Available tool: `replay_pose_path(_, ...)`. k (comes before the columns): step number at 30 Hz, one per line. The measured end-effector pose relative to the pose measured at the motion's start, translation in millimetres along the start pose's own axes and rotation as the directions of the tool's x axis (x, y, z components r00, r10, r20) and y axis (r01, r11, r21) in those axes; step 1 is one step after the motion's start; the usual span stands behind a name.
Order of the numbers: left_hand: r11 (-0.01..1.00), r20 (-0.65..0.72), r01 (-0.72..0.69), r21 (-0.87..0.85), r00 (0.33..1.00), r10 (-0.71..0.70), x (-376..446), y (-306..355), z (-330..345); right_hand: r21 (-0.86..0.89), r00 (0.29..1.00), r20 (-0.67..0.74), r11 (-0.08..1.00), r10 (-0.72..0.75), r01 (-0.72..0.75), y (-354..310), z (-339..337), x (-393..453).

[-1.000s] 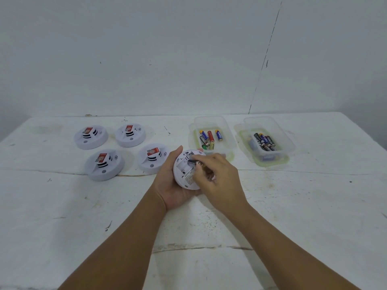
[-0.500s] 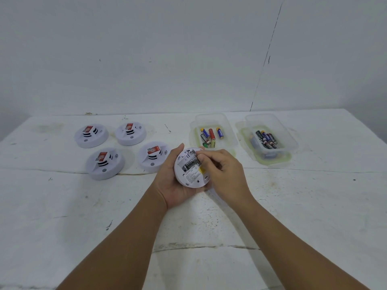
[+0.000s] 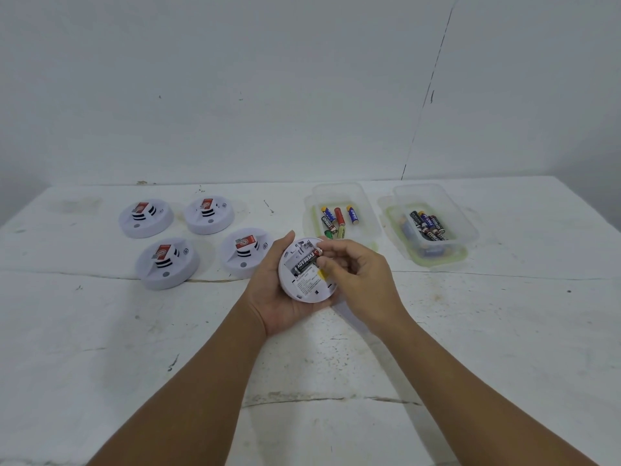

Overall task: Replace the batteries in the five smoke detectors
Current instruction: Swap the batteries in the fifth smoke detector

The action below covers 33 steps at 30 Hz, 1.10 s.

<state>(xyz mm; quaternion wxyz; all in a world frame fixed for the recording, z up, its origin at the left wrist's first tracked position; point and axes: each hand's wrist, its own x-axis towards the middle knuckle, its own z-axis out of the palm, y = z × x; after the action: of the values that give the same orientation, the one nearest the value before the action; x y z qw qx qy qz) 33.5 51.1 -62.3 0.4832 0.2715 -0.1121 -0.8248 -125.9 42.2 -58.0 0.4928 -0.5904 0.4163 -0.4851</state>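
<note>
A: Biggest first, go
B: White table [image 3: 100,348], scuffed and cracked, against a plain pale wall [image 3: 235,79]

A: Containers?
B: Two clear plastic tubs at the far right of the table. Right tub [image 3: 465,230] holds a pile of dark batteries [image 3: 428,225]. Left tub [image 3: 366,210] holds a few loose ones, mixed colours [image 3: 339,216]. The tubs are near each other, not touching

A: Detectors?
B: Four white round smoke detectors [image 3: 166,264] resting on the table at far left in a two by two block, each with a red label on top. The fifth detector [image 3: 304,270] is off the table, back side up, tilted toward the camera, compartment open

A: Hands?
B: Left hand [image 3: 279,294] cups the fifth detector from underneath, thumb curled over its far left rim. Right hand [image 3: 356,274] has fingers curled, thumb and forefinger pinching the right end of a black battery [image 3: 306,261]

A: Where's that battery exactly?
B: Lying across the open compartment, slanted, its red-tipped end at the fingertips. Fully seated or not, cannot tell

A: Anything smaller?
B: Printed label and a yellow spot on the detector back, text too small to read
</note>
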Motion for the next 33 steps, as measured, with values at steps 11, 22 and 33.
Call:
replay_pose_path(11, 1.0, 0.014, 0.0, 0.013, 1.0, -0.001, 2.3, 0.3, -2.0, -0.035, 0.999, -0.037, 0.999, 0.019, -0.02, 2.3, 0.9, 4.2)
replay_pose_path(22, 0.999, -0.009, 0.011, 0.034, 1.0, -0.011, -1.8, 2.2, 2.2, -0.116, 0.997, -0.039, 0.992, -0.06, 0.055, 4.7, 5.2, 2.1)
replay_pose_path(33, 0.998, -0.042, 0.009, 0.065, 0.999, -0.006, -3.9, 1.0, 5.4, -0.088, 0.993, -0.051, 0.991, -0.109, 0.105, 1.3, 5.5, -1.1)
